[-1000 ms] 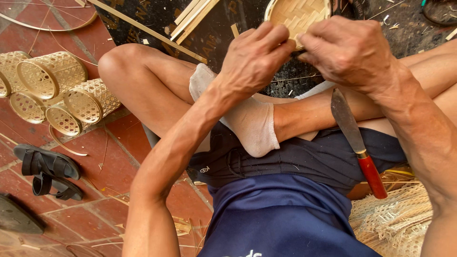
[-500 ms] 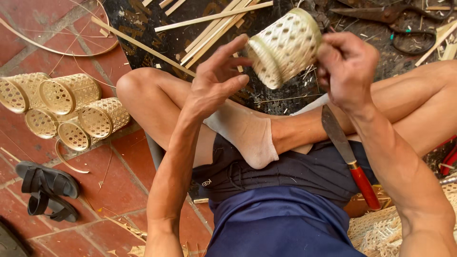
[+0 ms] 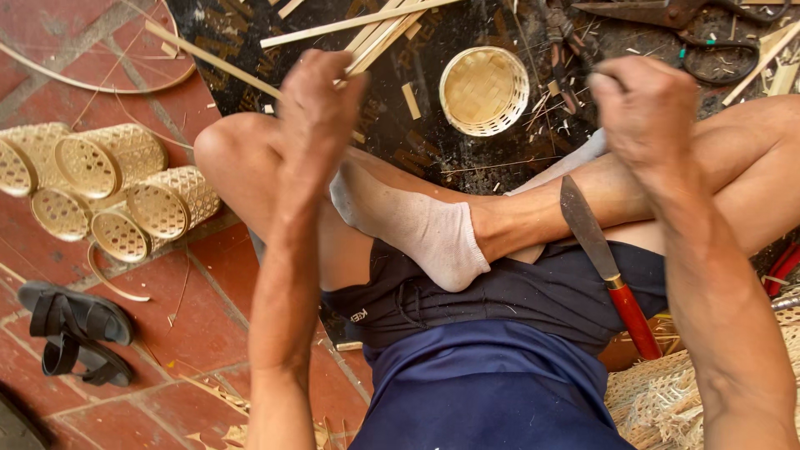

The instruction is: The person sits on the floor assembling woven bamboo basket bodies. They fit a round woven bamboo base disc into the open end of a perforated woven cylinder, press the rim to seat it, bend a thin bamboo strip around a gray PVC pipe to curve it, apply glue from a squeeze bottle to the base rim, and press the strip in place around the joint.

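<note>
Your left hand [image 3: 321, 104] is raised with the fingers loosely curled, its grip slack and holding nothing. Your right hand [image 3: 646, 108] is bunched into a loose fist; whether its grip pinches anything you cannot tell from this angle. Both forearms rise from the near edge, the left one upright over your left knee, the right one slanting over your right shin, well apart from each other. Between and beyond the hands, a small round woven basket [image 3: 484, 90] sits mouth-up on a dark mat [image 3: 433, 150] on the floor, touched by neither hand. A knife with a red handle [image 3: 604, 262] lies across your lap, blade pointing far, just right of your white-socked foot [image 3: 417, 225]. Bamboo strips [image 3: 367, 25] lie scattered at the far edge of the mat, with scissors [image 3: 708, 37] at far right. On the red tile floor [image 3: 200, 333] to the left lie a cluster of finished baskets [image 3: 108, 187] on their sides, and nearer, a pair of black sandals [image 3: 75, 329].
</note>
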`<state>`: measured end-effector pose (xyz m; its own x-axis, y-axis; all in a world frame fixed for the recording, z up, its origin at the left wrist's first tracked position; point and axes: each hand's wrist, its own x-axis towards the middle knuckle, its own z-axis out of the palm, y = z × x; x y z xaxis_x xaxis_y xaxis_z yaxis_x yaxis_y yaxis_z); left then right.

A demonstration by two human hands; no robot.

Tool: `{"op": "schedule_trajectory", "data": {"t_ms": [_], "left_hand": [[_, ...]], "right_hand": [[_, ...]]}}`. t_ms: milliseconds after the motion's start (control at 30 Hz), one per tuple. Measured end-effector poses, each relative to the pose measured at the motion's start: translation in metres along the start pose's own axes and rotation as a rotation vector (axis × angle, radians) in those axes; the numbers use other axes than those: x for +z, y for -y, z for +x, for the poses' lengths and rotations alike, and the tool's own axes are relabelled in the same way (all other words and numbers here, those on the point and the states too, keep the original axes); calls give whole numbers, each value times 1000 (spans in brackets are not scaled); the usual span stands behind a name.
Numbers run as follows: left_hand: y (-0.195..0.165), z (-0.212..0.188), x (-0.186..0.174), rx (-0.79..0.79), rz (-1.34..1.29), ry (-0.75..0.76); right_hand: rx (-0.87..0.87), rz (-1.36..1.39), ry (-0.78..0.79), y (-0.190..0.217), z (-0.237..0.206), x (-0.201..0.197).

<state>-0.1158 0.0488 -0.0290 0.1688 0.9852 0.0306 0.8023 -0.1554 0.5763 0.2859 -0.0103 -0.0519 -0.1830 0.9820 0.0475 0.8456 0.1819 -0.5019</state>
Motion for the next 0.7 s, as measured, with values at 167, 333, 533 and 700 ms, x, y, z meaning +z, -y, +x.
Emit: {"op": "schedule_trajectory", "data": {"t_ms": [167, 333, 533, 700], "left_hand": [[84, 6, -27, -34, 444, 86], [104, 17, -9, 48, 633, 267], [101, 22, -31, 315, 650, 319], [88, 25, -34, 243, 640, 396]], "right_hand": [[31, -107, 59, 3, -8, -13], [114, 175, 59, 17, 7, -11], [262, 268, -3, -7, 2, -35], [265, 210, -53, -40, -2, -43]]}}
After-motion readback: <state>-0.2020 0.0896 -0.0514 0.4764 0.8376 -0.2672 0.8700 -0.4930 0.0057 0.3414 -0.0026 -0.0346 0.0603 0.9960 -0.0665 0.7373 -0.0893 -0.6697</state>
